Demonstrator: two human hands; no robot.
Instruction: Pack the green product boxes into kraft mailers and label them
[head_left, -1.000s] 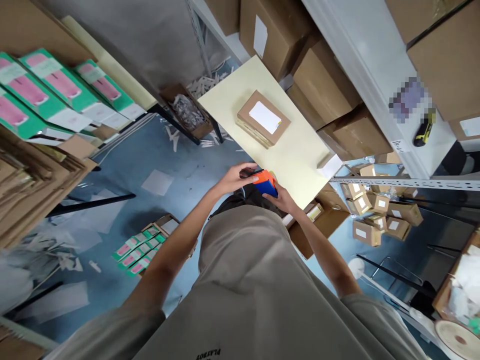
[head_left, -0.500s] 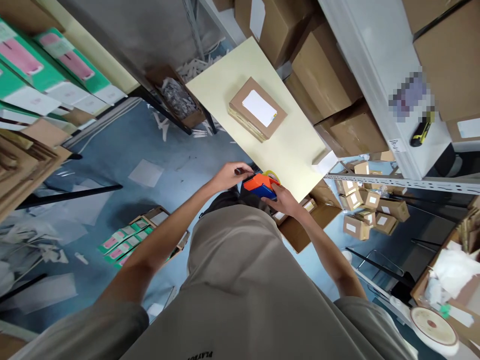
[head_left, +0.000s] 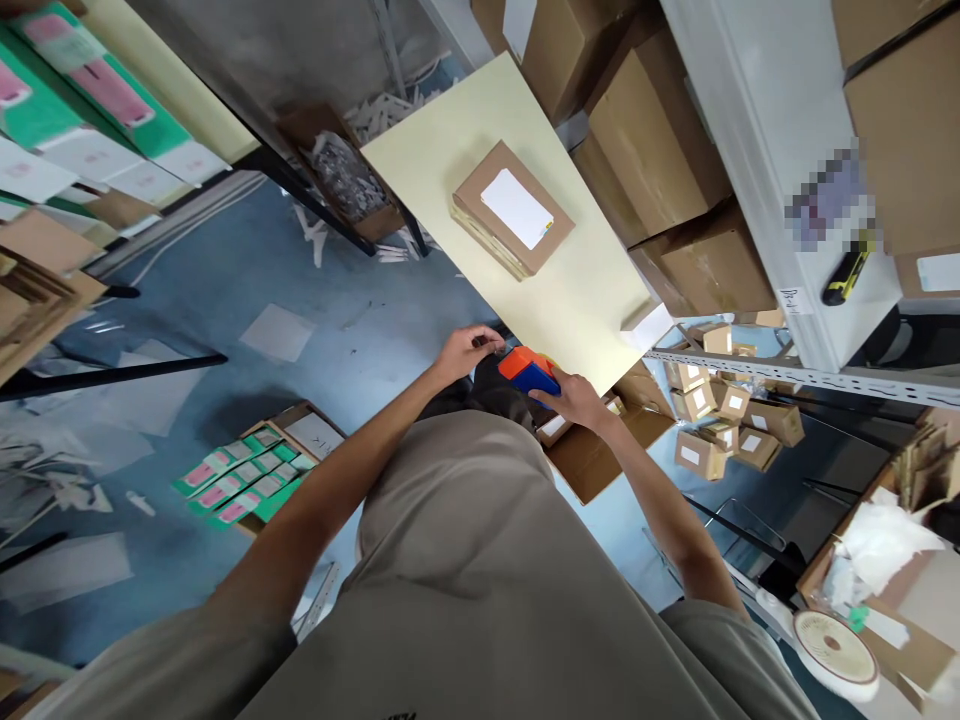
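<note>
An orange and blue tape dispenser (head_left: 529, 372) is gripped by my right hand (head_left: 579, 398), just off the near edge of the pale table (head_left: 574, 330). A bit of yellow tape roll shows behind it. To its left, my left hand (head_left: 465, 354) has thumb and fingers pinched together close to the dispenser's front end; what lies between them is too small to make out. Beyond both hands, a brown cardboard box (head_left: 480, 183) with a white label lies on the table, yellowish tape along its side.
A small white box (head_left: 649, 328) stands at the table's right corner. Large cartons (head_left: 652, 145) fill the shelf beside it. An open carton (head_left: 600, 460) is below right, and green and pink boxes (head_left: 240, 480) sit on the floor at left. A utility knife (head_left: 847, 272) lies on the shelf.
The dispenser has shifted slightly right and turned in my right hand, and less of the tape roll shows. My left hand has moved slightly right, still pinched. The view has shifted a little.
</note>
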